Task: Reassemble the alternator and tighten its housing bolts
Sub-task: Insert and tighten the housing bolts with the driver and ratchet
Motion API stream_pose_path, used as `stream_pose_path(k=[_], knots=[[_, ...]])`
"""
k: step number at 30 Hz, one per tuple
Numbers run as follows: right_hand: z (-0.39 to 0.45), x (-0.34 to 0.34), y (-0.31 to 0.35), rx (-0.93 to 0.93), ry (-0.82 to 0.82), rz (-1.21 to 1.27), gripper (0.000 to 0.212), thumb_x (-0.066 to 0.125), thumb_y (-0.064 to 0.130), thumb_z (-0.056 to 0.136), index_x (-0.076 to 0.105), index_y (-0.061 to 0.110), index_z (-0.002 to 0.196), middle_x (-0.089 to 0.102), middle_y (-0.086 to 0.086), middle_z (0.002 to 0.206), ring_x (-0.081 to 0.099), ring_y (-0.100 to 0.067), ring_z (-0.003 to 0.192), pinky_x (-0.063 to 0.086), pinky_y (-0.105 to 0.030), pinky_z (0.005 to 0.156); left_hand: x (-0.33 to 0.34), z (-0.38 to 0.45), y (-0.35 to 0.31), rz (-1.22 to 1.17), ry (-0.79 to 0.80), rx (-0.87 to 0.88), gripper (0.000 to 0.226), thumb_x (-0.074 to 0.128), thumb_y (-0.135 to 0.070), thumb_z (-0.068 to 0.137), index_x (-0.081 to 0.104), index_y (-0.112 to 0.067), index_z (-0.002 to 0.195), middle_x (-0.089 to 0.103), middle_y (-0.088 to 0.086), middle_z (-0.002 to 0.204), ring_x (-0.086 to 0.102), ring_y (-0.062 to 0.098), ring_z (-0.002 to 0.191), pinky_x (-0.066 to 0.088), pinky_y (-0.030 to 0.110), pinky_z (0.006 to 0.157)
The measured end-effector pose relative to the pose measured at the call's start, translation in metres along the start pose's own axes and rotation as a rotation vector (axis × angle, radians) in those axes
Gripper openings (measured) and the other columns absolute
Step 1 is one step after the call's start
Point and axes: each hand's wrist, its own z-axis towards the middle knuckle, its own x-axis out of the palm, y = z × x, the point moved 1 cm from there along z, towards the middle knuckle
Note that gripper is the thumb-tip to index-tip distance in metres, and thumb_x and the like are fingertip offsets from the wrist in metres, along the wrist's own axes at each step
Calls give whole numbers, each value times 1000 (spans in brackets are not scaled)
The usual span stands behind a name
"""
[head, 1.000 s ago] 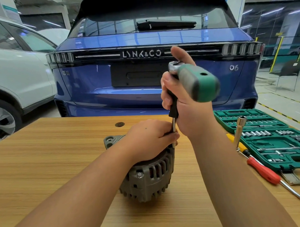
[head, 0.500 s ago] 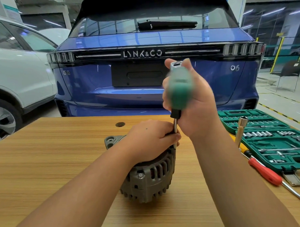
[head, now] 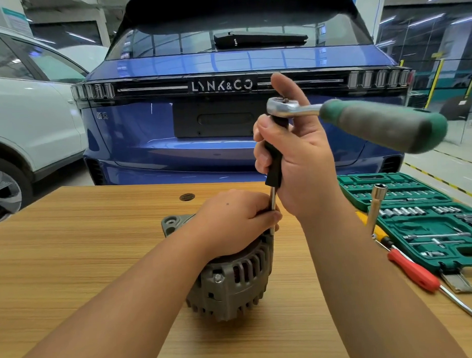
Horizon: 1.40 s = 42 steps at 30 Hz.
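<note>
While left hand [head: 239,221] presses alternator [head: 230,280] at table [head: 71,251] centre, fingers curled round extension [head: 272,207] low end, keep shaft upright on far-side bolt. Right hand [head: 295,160] wraps black grip under ratchet [head: 361,118]; handle points right. Swing short, steady. Socket on bolt hidden.

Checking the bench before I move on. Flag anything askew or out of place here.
Nothing looks damaged or spilled. One loose item: a red-handled screwdriver lies on the table outside the open socket case, its tip towards the near edge. The alternator stands steady under the left hand.
</note>
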Motion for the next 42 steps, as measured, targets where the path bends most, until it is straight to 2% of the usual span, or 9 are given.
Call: stream_pose_path(k=[6, 10, 13, 16, 19, 22, 31, 37, 42], knots=[[-2, -4, 1, 109, 121, 261, 45, 26, 33, 99, 53, 19, 133, 56, -11, 81, 39, -22, 60, 30, -32, 56, -2, -1, -2, -3, 4, -4, 28, 45, -43, 106, 68, -28, 111, 73, -12, 106, 64, 8, 100, 51, 43, 92], [1, 0, 4, 178, 74, 239, 47, 38, 53, 94, 55, 22, 125, 56, -6, 79, 42, -18, 57, 33, -28, 53, -2, -1, -2, -9, 3, -11, 28, 44, -44, 106, 67, -29, 112, 73, -13, 106, 64, 7, 100, 52, 40, 92], [0, 4, 6, 148, -72, 149, 21, 58, 43, 93, 67, 24, 97, 55, -1, 69, 42, -13, 51, 33, -25, 47, -1, 0, -2, 7, 5, -7, 28, 44, -46, 105, 66, -31, 112, 72, -14, 104, 63, 6, 97, 53, 40, 90], [2, 1, 6, 126, -242, -54, 21, 69, 30, 94, 63, 19, 78, 49, 2, 62, 40, -10, 49, 34, -24, 46, 0, 2, -1, 39, 15, -11, 30, 42, -50, 105, 65, -34, 114, 70, -14, 102, 61, 4, 94, 54, 40, 88], [4, -3, 6, 225, -165, 59, 10, 67, 26, 96, 64, 16, 96, 54, 2, 67, 43, -11, 51, 36, -27, 53, 0, 3, 0, 22, 8, -16, 29, 42, -50, 105, 65, -33, 110, 71, -14, 102, 62, 6, 94, 54, 41, 88], [2, -2, 5, 150, -57, 118, 27, 62, 15, 93, 61, 22, 119, 56, -2, 75, 45, -15, 55, 40, -25, 53, 0, 2, 1, 5, 6, -13, 29, 43, -48, 105, 66, -32, 113, 72, -13, 104, 64, 8, 97, 53, 42, 90], [-1, 4, 0, 12, -39, 53, 44, 54, 11, 92, 54, 29, 132, 52, -5, 76, 40, -17, 55, 35, -28, 50, -1, -2, -2, -6, 2, -3, 28, 45, -45, 106, 67, -29, 114, 72, -11, 105, 64, 10, 99, 53, 43, 90], [-3, 1, 4, 102, 57, 267, 44, 27, 36, 100, 55, 20, 130, 57, -13, 79, 38, -22, 58, 29, -32, 54, -2, -2, -2, -22, -11, -10, 26, 47, -44, 104, 67, -29, 112, 72, -11, 103, 63, 9, 97, 52, 43, 89], [-3, 9, 7, 114, -101, 122, 31, 50, 45, 94, 62, 18, 104, 54, -5, 72, 41, -16, 52, 33, -24, 47, -1, -1, -1, -12, -10, -4, 27, 46, -45, 105, 68, -31, 113, 72, -13, 102, 63, 7, 96, 53, 42, 89]])
